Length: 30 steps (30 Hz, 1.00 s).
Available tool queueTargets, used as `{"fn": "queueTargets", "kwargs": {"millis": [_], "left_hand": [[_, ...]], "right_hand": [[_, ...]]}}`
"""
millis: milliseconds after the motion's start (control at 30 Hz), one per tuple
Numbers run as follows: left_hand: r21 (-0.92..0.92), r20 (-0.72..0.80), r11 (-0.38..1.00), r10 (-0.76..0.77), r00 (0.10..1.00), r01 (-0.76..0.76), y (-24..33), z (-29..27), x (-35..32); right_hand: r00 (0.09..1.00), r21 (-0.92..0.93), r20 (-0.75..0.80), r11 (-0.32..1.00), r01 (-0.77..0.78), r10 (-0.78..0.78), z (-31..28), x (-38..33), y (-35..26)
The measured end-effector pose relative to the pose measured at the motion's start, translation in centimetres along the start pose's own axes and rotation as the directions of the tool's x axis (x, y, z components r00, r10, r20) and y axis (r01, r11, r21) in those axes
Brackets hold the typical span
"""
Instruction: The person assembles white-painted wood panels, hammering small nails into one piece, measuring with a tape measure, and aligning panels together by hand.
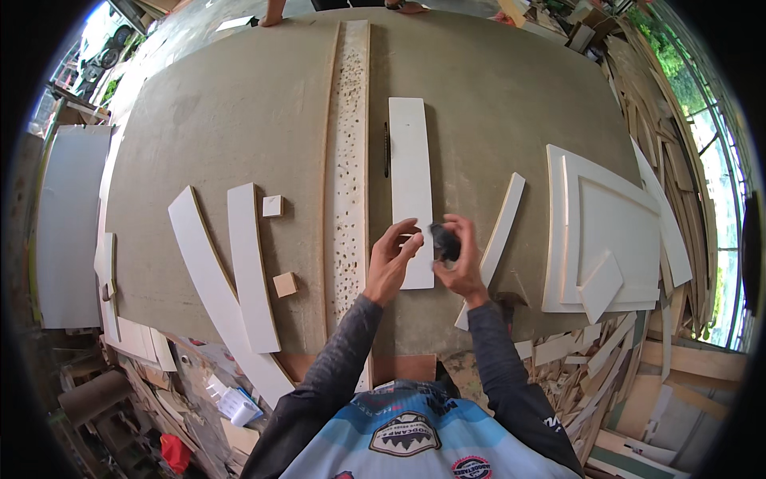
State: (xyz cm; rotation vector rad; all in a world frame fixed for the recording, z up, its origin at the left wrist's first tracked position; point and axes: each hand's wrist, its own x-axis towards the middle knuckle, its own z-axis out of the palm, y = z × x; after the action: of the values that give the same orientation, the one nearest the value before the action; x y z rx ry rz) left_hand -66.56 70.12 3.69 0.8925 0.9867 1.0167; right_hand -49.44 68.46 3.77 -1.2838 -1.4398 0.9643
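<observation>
I see the right hand (461,270) gripping a dark, blurred object (445,243) by the right edge of 1 smooth, oblong white board (410,172); its direction I can't read. The board's long axis runs away from the wearer. The left hand (387,262) curls over it, possible grip unclear.

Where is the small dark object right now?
In the head view, the small dark object is in the right hand, just right of centre, near the right edge of the long white rectangular board.
</observation>
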Motion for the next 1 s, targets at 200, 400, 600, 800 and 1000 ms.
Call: {"fn": "queueTargets", "kwargs": {"millis": [200, 400, 600, 800, 1000], "left_hand": [[-0.093, 0.113, 0.991, -0.087, 0.99, 0.098, -1.6, -3.8, 3.8], [-0.016, -0.05, 0.999, 0.027, 0.998, -0.028, -3.5, -7.2, 8.2], [0.32, -0.332, 0.939, 0.235, 0.914, -0.125, -2.7, -10.8, 13.5], [0.828, -0.307, 0.56, 0.437, 0.845, 0.012, -1.9, -12.3, 10.7], [0.864, -0.391, 0.459, 0.353, 0.85, 0.207, -2.8, -12.1, 1.2]], "right_hand": [[0.98, -0.185, 0.191, 0.978, 0.096, -0.06, 2.0, 3.7, 2.3], [0.947, -0.487, 0.308, 0.841, 0.235, -0.086, 0.1, 7.5, 3.3], [0.979, -0.725, 0.106, 0.66, 0.196, -0.174, -5.0, 10.7, 9.0], [0.989, -0.791, 0.087, 0.595, 0.142, -0.12, -5.5, 13.6, 10.5], [0.984, -0.793, 0.084, 0.587, 0.162, -0.158, -6.4, 15.3, 11.5]]}}
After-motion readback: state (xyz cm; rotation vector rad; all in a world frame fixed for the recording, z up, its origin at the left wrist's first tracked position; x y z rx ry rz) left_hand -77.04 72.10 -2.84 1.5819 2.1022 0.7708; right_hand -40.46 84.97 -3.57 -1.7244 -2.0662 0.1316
